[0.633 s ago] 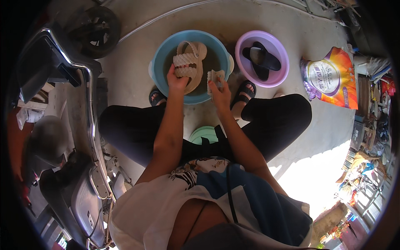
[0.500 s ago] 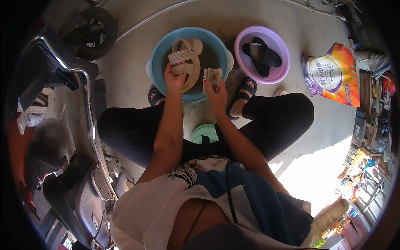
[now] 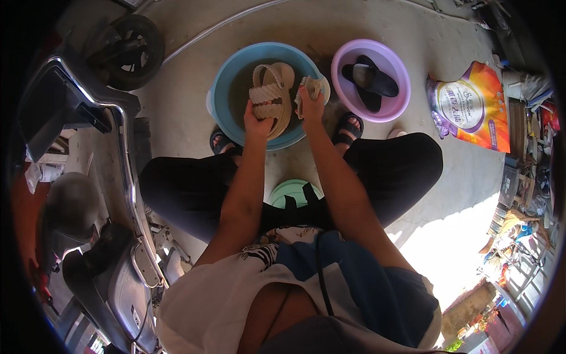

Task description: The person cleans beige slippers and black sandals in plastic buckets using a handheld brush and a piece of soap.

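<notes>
My left hand (image 3: 259, 121) grips a beige sandal (image 3: 284, 82) with braided straps, its fingers reaching in under the straps. The sandal is held over a blue basin (image 3: 221, 88) with murky water in it. Close to the basin's right rim, my right hand (image 3: 312, 106) is closed round a pale scrub brush (image 3: 311, 88), its bristles toward the sandal. A small gap separates brush and sandal.
A purple basin (image 3: 405, 88) with black slippers (image 3: 377, 79) stands right of the blue one. Farther right lies an orange and purple bag (image 3: 469, 106). A green stool (image 3: 289, 190) shows beneath me, and a scooter (image 3: 127, 147) stands on the left.
The sandal has shifted right in my left hand. My right hand has moved up and right with the brush, over the basin's right rim.
</notes>
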`<act>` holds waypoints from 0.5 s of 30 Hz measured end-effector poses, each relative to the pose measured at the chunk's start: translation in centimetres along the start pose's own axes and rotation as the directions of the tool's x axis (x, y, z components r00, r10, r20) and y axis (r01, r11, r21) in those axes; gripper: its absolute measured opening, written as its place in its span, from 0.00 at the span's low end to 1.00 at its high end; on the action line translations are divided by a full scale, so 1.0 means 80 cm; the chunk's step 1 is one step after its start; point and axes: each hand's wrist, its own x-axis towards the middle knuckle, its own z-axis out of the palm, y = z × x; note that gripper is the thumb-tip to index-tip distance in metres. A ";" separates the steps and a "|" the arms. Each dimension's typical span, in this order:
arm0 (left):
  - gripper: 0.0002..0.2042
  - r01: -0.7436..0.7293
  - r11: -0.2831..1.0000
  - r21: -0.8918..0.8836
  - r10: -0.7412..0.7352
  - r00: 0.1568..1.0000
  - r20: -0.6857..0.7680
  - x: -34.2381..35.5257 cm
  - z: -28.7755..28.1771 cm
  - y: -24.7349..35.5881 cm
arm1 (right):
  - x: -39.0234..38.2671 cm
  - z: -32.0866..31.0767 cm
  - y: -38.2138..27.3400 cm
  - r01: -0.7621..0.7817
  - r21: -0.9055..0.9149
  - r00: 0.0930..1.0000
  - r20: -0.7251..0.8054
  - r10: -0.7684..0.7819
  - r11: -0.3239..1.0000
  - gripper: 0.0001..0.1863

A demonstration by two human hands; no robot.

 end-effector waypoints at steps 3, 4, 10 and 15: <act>0.18 0.012 0.994 -0.109 -0.015 0.999 -0.028 0.014 -0.002 -0.005 | -0.002 -0.015 0.010 -0.060 0.008 0.998 0.013 0.060 0.998 0.29; 0.19 0.012 0.996 -0.083 -0.011 1.000 0.014 0.020 -0.002 -0.003 | -0.004 -0.018 0.015 -0.073 -0.009 0.996 0.043 0.074 0.997 0.29; 0.23 0.093 0.994 0.065 -0.095 0.995 0.035 0.038 0.003 0.017 | -0.014 -0.010 0.033 -0.095 -0.120 0.992 0.070 0.104 0.988 0.29; 0.25 0.073 0.991 0.110 -0.081 0.994 0.073 0.055 -0.008 0.008 | 0.030 -0.001 0.086 0.087 -0.319 0.996 0.008 -0.089 0.944 0.34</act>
